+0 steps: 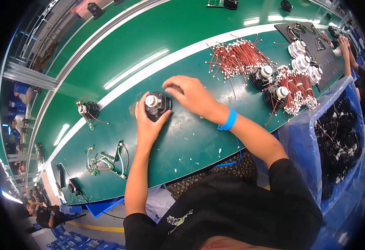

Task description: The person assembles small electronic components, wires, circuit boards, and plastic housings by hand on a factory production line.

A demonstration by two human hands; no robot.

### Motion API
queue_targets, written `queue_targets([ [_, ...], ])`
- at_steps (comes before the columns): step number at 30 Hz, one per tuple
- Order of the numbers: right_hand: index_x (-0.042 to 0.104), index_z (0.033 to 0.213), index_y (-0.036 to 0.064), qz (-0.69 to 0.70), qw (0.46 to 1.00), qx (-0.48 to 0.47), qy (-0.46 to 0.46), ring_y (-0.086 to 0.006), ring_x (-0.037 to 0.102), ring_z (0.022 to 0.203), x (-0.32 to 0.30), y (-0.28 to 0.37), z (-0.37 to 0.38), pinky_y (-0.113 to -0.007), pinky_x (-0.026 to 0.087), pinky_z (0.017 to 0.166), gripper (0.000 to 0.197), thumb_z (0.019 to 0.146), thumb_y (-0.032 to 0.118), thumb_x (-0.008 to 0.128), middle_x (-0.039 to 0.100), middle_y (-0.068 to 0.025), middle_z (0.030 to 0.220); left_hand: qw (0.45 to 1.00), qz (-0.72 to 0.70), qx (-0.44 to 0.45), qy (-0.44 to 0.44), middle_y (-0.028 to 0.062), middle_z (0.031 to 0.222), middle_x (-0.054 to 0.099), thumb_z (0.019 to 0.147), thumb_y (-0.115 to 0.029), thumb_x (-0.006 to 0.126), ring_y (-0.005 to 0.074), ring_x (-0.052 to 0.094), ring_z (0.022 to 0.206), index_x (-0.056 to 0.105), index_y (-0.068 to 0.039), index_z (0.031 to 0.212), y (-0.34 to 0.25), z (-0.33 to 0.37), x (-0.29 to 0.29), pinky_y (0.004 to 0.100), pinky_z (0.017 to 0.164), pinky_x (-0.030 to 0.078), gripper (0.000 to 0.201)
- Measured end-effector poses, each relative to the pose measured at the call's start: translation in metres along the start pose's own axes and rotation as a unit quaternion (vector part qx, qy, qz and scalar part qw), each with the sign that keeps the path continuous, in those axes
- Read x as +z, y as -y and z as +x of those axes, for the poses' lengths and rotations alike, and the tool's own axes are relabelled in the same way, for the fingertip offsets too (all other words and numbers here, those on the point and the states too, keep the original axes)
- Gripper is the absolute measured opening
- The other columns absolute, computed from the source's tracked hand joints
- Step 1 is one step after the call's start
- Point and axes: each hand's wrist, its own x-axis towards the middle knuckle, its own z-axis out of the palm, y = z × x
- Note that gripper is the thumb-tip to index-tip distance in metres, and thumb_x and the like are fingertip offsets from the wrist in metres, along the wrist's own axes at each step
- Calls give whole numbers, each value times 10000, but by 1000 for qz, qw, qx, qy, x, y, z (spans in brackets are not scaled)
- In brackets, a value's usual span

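My left hand [147, 130] is closed around a black round motor-like assembly [157, 109] with a white cap on top, which rests on or just above the green bench. To the right of it, my right hand [195, 96] hovers with its fingers curved and the thumb apart, and nothing shows between them. A blue wristband [227, 120] circles my right wrist. Farther left on the bench lies a similar black and white part [86, 110] with a red wire. Nearer to me are several small green circuit boards with wires [107, 162].
Bundles of red wires with white connectors [238, 56] lie at the right, beside several black and white assemblies [280, 94]. A blue-lined bin [299, 137] full of black parts stands off the right edge. Another person's hands [344, 43] are at the far right.
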Motion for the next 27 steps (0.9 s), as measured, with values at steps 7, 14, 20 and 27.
queue_targets([
  [7, 690, 957, 2, 154, 966, 164, 123, -164, 674, 791, 9, -18, -4, -288, 527, 730, 149, 844, 90, 650, 704, -127, 850, 1000, -2, 5, 5, 160, 1251, 505, 666, -227, 832, 342, 429, 1220, 431, -63, 1338, -5, 0, -2, 441, 1049, 321, 799],
  [14, 710, 894, -3, 111, 973, 174, 103, -204, 686, 776, 3, -3, -4, -302, 526, 726, 161, 794, 94, 629, 706, -150, 855, 1000, -7, 12, 2, 159, 1243, 494, 671, -209, 826, 331, 460, 1185, 431, -51, 1332, -1, 1, -2, 423, 1024, 353, 786],
  [20, 660, 861, 25, -27, 994, 95, 38, -232, 656, 731, 10, -3, -10, -333, 518, 659, 122, 791, 125, 662, 667, -107, 803, 1000, 7, 23, 0, 157, 1233, 502, 686, -197, 817, 314, 487, 1155, 439, -32, 1320, -3, 0, -1, 401, 1007, 369, 756],
  [27, 628, 828, 64, -149, 979, -135, -28, -232, 604, 752, 13, 1, -9, -354, 505, 614, 97, 749, 90, 677, 608, -50, 799, 996, -84, -28, 10, 145, 1166, 530, 740, -222, 782, 247, 556, 1046, 488, 15, 1256, 12, 1, -4, 335, 908, 445, 639],
])
